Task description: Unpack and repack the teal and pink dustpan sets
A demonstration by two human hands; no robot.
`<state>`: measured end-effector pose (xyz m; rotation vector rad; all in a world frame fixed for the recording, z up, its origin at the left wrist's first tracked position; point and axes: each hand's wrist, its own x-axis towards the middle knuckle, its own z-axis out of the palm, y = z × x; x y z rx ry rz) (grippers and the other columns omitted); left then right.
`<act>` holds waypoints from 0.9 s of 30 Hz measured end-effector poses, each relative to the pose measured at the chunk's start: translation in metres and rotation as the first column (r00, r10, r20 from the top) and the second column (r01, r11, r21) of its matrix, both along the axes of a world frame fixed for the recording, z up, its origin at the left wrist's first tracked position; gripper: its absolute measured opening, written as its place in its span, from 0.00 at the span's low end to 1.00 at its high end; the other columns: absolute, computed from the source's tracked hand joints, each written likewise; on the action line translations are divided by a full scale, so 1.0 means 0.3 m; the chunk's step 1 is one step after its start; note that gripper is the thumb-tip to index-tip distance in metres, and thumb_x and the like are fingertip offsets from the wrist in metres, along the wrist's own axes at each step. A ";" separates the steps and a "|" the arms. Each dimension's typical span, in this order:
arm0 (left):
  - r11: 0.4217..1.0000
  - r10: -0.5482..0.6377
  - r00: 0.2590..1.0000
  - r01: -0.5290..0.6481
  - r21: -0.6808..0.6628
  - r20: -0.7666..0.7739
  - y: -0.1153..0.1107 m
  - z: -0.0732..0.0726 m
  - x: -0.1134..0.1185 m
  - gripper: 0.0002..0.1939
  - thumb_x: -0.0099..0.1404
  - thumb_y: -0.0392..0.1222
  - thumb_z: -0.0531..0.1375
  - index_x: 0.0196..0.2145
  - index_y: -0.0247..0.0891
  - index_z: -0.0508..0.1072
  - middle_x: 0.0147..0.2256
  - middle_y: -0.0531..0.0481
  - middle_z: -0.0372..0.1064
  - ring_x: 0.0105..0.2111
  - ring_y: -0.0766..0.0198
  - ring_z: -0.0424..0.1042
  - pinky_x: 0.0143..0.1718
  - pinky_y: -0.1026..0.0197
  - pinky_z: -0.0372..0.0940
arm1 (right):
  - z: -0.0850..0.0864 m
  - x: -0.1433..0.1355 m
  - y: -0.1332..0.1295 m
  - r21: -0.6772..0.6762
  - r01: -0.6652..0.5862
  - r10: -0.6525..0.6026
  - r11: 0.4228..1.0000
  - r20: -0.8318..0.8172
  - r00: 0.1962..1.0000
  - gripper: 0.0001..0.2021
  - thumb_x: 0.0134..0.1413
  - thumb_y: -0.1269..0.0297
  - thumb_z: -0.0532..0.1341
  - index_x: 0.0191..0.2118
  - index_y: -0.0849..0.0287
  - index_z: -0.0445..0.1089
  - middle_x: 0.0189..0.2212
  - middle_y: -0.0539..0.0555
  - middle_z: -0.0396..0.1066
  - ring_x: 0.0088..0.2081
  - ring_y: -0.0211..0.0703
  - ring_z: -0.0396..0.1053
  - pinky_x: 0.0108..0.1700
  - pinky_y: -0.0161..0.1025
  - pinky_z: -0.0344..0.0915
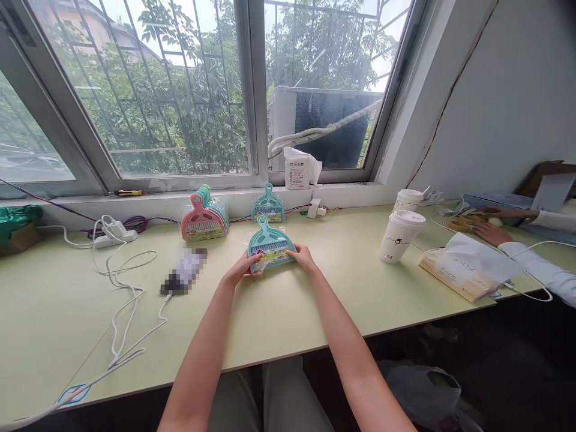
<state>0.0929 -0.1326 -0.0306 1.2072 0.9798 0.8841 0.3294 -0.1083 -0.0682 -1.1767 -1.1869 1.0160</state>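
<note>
A teal dustpan-and-brush set (pixel 270 249) in clear wrapping is held upright over the middle of the table, its handle with a hole pointing up. My left hand (pixel 242 267) grips its lower left corner, and my right hand (pixel 302 257) grips its right edge. Behind it, a second teal set (pixel 268 207) leans against the wall below the window. To the left, several similar sets stand in a row, a pink set (pixel 203 222) at the front and green ones behind it.
On the light green table (pixel 279 324) lie a blurred phone (pixel 184 273), white cables and a power strip (pixel 116 239). At right stand two white cups (pixel 400 237) and a tissue pack (pixel 468 264). Another person's hands (pixel 490 233) are at far right.
</note>
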 end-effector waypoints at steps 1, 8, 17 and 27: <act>1.000 0.021 1.000 -0.021 0.015 -0.008 -0.006 0.006 0.003 0.39 0.54 0.51 0.67 0.60 0.41 0.58 0.46 0.38 0.71 0.24 0.66 0.72 0.21 0.67 0.65 | -0.002 0.003 0.002 -0.021 -0.024 0.023 0.999 -0.040 0.999 0.20 0.36 0.64 0.70 0.40 0.60 0.73 0.33 0.52 0.76 0.37 0.45 0.73 0.43 0.44 0.71; 0.941 0.010 0.998 0.013 0.339 -0.065 -0.014 0.009 0.040 0.62 0.48 0.43 0.71 0.67 0.54 0.32 0.51 0.40 0.67 0.32 0.64 0.73 0.34 0.62 0.67 | -0.006 0.014 0.022 0.016 0.201 -0.194 0.979 -0.189 0.963 0.19 0.34 0.65 0.68 0.37 0.59 0.66 0.33 0.54 0.75 0.35 0.44 0.73 0.39 0.42 0.71; 0.730 0.350 0.883 -0.049 0.682 -0.312 0.017 -0.067 0.044 0.48 0.49 0.34 0.68 0.64 0.54 0.54 0.52 0.47 0.59 0.33 0.67 0.69 0.38 0.60 0.66 | -0.010 0.003 0.020 0.094 0.277 -0.262 0.956 -0.148 0.954 0.17 0.36 0.60 0.66 0.34 0.57 0.64 0.34 0.55 0.75 0.37 0.45 0.73 0.40 0.42 0.70; 0.688 0.563 0.789 -0.283 0.668 -0.246 0.014 -0.043 0.047 0.07 0.66 0.43 0.55 0.36 0.40 0.72 0.38 0.49 0.70 0.20 0.69 0.67 0.30 0.64 0.60 | -0.003 -0.005 0.015 0.124 0.183 -0.176 0.975 -0.067 0.982 0.17 0.35 0.58 0.66 0.31 0.55 0.59 0.34 0.52 0.73 0.35 0.42 0.71 0.36 0.38 0.68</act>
